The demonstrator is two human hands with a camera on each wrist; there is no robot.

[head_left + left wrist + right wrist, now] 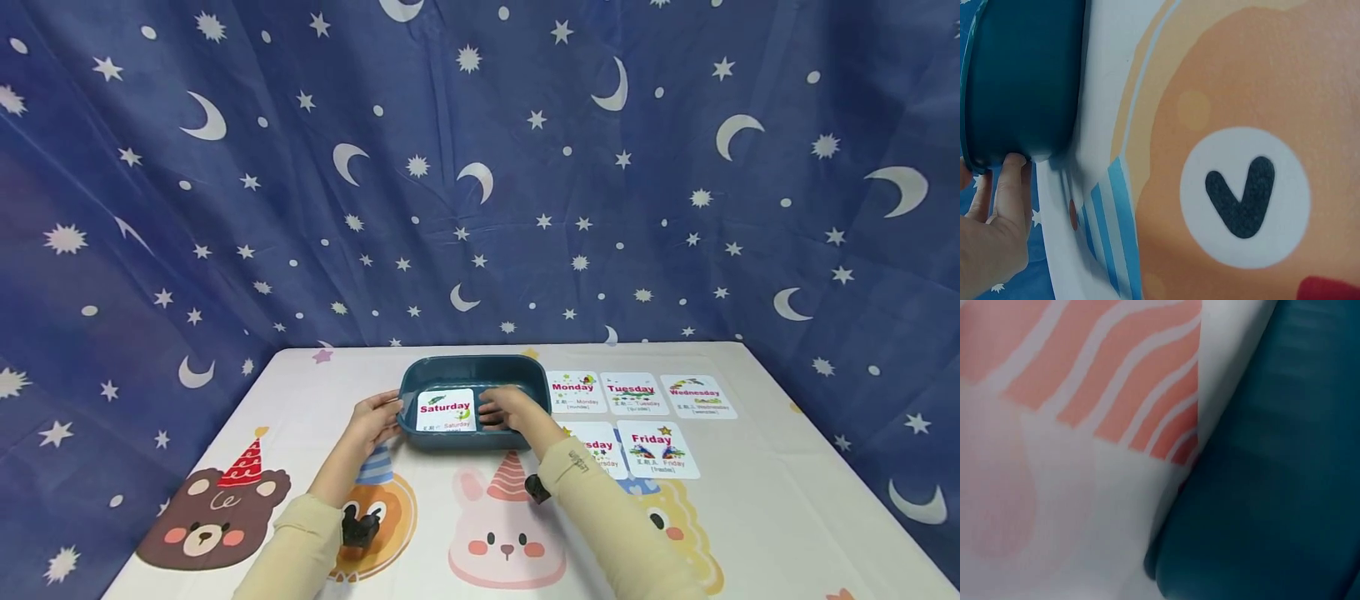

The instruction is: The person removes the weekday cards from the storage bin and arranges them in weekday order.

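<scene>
A dark teal plastic basin (pixel 476 442) stands near the table's back edge. Inside it lies a white card printed "Saturday" (pixel 446 410), with its lower edge cut off from view by the basin's front wall. My left hand (pixel 372 419) holds the basin's left end, thumb by the rim and fingers against the outer wall; the left wrist view shows this hand (pixel 997 225) at the basin's end. Over the front rim reaches my right hand (pixel 513 410), its spread fingers inside, just right of the card. The right wrist view shows only the basin's outer wall (pixel 1266 475) and the tablecloth.
Right of the basin lie weekday cards: Monday (pixel 576 392), Tuesday (pixel 634 394) and Wednesday (pixel 699 397) at the back. In front are Friday (pixel 657 450) and a card ending in "sday" (pixel 600 457), partly behind my right forearm. A starry blue curtain (pixel 480 242) hangs behind the table.
</scene>
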